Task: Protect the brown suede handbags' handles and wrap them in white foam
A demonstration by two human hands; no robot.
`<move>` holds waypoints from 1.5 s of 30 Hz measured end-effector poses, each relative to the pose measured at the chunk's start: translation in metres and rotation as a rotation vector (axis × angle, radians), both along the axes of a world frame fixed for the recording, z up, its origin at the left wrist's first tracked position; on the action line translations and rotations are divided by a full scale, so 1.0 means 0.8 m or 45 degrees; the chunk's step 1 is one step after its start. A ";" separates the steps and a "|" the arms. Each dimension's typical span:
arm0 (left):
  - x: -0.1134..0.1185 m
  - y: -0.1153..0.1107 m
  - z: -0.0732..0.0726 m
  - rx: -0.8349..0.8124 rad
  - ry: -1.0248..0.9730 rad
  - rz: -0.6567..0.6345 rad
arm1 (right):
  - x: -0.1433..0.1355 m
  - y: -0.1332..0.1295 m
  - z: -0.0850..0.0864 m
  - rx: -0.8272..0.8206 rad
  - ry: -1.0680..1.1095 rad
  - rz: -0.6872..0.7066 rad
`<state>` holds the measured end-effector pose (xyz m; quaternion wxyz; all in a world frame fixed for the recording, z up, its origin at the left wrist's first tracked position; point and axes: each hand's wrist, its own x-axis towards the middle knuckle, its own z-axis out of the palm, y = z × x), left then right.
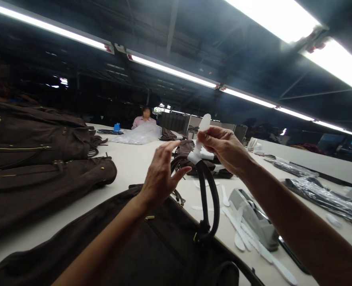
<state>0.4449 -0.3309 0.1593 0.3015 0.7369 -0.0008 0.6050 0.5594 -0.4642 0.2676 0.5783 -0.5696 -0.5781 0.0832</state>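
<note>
A dark brown bag (164, 246) lies in front of me, its looped handles (204, 190) standing up. Round the top of the handles sits a white strip (195, 156). My right hand (220, 143) pinches this strip by its upper part, and the rounded end sticks out above my fingers. My left hand (162, 169) is raised just left of the handles, fingers stretched and thumb apart, with nothing visible in it. Whether its fingertips touch the handles I cannot tell.
Several brown bags (44, 159) are piled at the left. A grey tape dispenser (253, 218) and loose white strips (238, 228) lie at the right. Plastic-wrapped items (327, 198) lie farther right. Across the table sits a person (144, 119) behind clear plastic (138, 133).
</note>
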 end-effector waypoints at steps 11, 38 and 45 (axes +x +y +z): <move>0.061 0.039 0.016 -0.217 0.685 -0.734 | 0.066 -0.003 -0.033 0.358 0.501 -0.257; 0.072 0.052 0.060 0.241 0.922 0.020 | 0.065 0.002 -0.108 -0.089 0.194 -0.189; 0.101 0.081 0.079 0.263 0.912 0.155 | 0.081 0.015 -0.041 -0.111 0.543 -0.070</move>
